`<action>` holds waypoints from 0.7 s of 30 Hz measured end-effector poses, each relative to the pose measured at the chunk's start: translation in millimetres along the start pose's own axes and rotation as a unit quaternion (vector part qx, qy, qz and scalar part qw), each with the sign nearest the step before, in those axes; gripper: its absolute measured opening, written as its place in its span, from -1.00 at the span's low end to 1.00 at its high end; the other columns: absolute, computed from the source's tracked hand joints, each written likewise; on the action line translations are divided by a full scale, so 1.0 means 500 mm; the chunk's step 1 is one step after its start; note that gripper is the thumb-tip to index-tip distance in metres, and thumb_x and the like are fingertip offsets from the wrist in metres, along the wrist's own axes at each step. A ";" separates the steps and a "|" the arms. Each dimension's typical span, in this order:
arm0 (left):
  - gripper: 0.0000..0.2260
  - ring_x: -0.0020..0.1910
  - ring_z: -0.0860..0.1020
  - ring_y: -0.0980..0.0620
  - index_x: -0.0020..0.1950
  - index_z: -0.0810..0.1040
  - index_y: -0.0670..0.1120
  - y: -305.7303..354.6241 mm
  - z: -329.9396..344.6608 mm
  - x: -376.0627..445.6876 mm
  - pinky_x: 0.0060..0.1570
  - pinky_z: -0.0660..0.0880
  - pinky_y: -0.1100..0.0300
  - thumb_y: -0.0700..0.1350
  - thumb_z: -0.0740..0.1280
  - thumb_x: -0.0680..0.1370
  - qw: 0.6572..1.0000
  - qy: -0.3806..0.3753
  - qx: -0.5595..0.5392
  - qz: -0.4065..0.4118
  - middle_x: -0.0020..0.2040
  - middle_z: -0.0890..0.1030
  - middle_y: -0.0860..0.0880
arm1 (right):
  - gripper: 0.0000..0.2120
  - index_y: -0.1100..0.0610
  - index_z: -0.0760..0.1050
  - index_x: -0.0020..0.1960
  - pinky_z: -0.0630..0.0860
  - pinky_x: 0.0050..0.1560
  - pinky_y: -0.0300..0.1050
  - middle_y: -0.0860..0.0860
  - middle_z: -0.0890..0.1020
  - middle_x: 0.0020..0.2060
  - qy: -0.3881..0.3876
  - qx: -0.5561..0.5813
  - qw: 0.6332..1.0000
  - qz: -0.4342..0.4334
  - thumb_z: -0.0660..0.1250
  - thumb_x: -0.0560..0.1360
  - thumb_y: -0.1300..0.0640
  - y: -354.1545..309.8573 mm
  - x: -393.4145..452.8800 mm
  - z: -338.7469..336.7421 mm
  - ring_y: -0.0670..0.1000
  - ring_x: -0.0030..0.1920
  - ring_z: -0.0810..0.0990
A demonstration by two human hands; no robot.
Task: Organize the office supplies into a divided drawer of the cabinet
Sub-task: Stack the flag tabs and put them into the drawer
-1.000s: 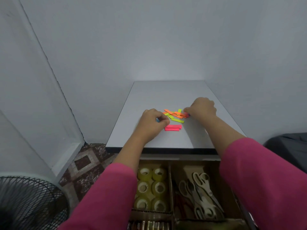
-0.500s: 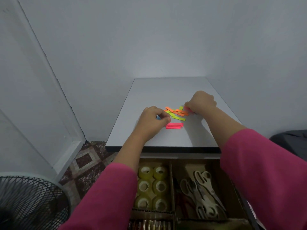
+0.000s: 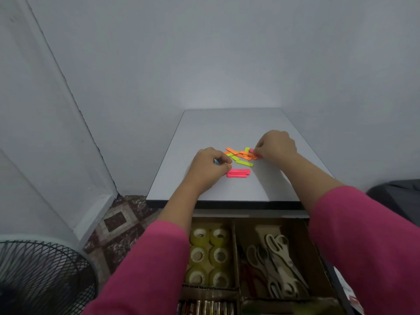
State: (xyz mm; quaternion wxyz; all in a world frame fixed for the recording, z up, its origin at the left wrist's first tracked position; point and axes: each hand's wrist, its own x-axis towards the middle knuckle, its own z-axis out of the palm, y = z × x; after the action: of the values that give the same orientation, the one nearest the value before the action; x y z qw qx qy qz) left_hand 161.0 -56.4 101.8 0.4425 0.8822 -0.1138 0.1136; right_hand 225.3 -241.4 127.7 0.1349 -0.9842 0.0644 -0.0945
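We see the right hand (image 3: 276, 145) curled, its fingertips pinching the right end of the loose heap of coloured strips (image 3: 242, 155) where a pink piece shows under the thumb. The heap lies just left of those fingers, near the middle of the cabinet top (image 3: 227, 128); orange and yellow-green strips cross one another at mixed angles, most with long axes running from far-left to near-right.

The left hand (image 3: 210, 165) is curled too, thumb meeting forefinger at its right side, with a small blue piece (image 3: 217, 162) showing between the fingers; we take it as held, though most of it is hidden. Just right of that thumb, touching or nearly so, lies a squared-up pink stack (image 3: 238, 173), its long axis parallel to the front edge of the top. The stack sits nearer the front edge than the loose heap, a little apart from it.

Below the front edge the divided drawer (image 3: 235, 246) stands open. Its left compartment holds six tape rolls (image 3: 209, 255) in two rows; the right compartment holds several scissors (image 3: 276, 264), handles toward the cabinet, blades toward us. A nearer left compartment shows metallic cylinders (image 3: 205, 308), too dark to name.

Both forearms wear pink sleeves (image 3: 147, 269). A fan grille (image 3: 41, 280) sits at lower left over patterned floor tiles (image 3: 120, 226).
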 end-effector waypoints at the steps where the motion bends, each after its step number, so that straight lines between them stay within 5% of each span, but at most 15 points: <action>1: -0.90 0.07 0.50 0.06 -0.02 0.66 -0.09 0.000 0.000 0.000 0.05 0.43 0.24 -0.16 0.40 0.50 1.000 0.000 0.001 0.000 0.04 0.59 -0.03 | -0.72 0.07 0.64 0.03 0.49 0.04 -0.05 0.07 0.62 0.01 -0.003 -0.007 1.000 0.005 0.40 0.45 -0.11 -0.003 0.004 0.003 0.13 0.16 0.48; 6: -0.90 0.07 0.50 0.06 0.00 0.66 -0.09 -0.004 0.000 0.002 0.05 0.45 0.22 -0.16 0.40 0.50 1.000 -0.004 0.003 0.004 0.04 0.59 -0.03 | -0.68 0.13 0.60 0.05 0.43 -0.01 -0.09 0.08 0.60 0.01 -0.046 0.047 0.997 0.043 0.42 0.43 -0.08 -0.005 0.021 0.005 0.15 0.17 0.46; 9: -0.89 0.06 0.50 0.06 0.00 0.66 -0.10 -0.004 0.000 0.003 0.03 0.44 0.24 -0.16 0.40 0.50 1.000 -0.005 0.002 0.004 0.05 0.59 -0.03 | -0.84 0.16 0.60 -0.14 0.41 -0.17 -0.15 0.10 0.60 -0.16 -0.053 0.112 0.991 0.044 0.37 0.44 0.06 0.002 0.020 -0.002 0.15 0.02 0.54; 13: -0.90 0.06 0.49 0.06 -0.01 0.66 -0.10 -0.003 0.001 0.002 0.00 0.43 0.26 -0.20 0.38 0.50 1.000 -0.005 0.004 0.006 0.05 0.58 -0.03 | -0.88 0.24 0.65 -0.16 0.48 -0.14 -0.14 0.14 0.68 -0.17 -0.057 0.236 0.970 -0.006 0.42 0.45 0.18 0.007 -0.016 -0.043 0.04 -0.18 0.57; 15: -0.86 0.03 0.49 0.07 -0.02 0.67 -0.11 -0.003 0.000 0.002 -0.02 0.42 0.28 -0.25 0.34 0.50 1.000 -0.005 0.001 0.006 0.03 0.58 -0.03 | -0.95 0.16 0.66 -0.18 0.48 -0.12 -0.14 0.04 0.68 -0.22 -0.121 0.278 0.951 -0.051 0.48 0.41 0.18 0.003 -0.050 -0.066 -0.03 -0.18 0.56; 18: -0.84 0.01 0.48 0.06 -0.06 0.67 -0.08 -0.003 -0.001 0.002 -0.07 0.43 0.26 -0.26 0.32 0.48 1.000 -0.008 -0.003 0.011 0.00 0.57 -0.03 | -0.86 0.12 0.68 -0.06 0.39 -0.17 -0.23 -0.06 0.62 -0.25 -0.225 0.228 0.941 -0.109 0.51 0.38 0.15 -0.011 -0.095 -0.072 -0.13 -0.17 0.50; 21: -0.86 0.02 0.47 0.05 -0.06 0.66 -0.01 -0.005 0.001 0.003 -0.07 0.44 0.20 -0.20 0.36 0.46 1.000 -0.014 0.014 0.017 -0.02 0.55 0.00 | -0.79 0.02 0.67 0.04 0.37 -0.17 -0.21 -0.06 0.57 -0.15 -0.204 0.120 0.962 -0.138 0.50 0.40 0.08 -0.025 -0.112 -0.055 -0.08 -0.12 0.47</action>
State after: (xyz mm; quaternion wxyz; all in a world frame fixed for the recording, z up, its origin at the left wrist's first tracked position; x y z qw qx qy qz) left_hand 163.1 -55.4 99.7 0.4268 0.8876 -0.1333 0.1106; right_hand 166.5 -227.8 147.8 0.2475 -0.9586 -0.1132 0.0840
